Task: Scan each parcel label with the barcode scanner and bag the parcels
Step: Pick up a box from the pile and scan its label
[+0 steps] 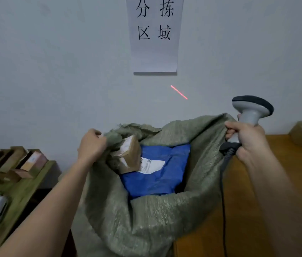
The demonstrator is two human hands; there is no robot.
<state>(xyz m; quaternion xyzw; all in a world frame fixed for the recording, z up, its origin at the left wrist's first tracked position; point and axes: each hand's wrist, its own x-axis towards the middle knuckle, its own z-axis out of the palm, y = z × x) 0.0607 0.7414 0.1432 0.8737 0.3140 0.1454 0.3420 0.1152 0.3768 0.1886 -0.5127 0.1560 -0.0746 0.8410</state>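
Hands (92, 143) (246, 138) on sack (146, 216) rim, scanner (250, 115) in right.

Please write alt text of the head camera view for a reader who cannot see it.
A person's left hand and right hand hold open a green woven sack containing a blue parcel and a cardboard box. The right hand also grips a barcode scanner, whose red line falls on the wall.
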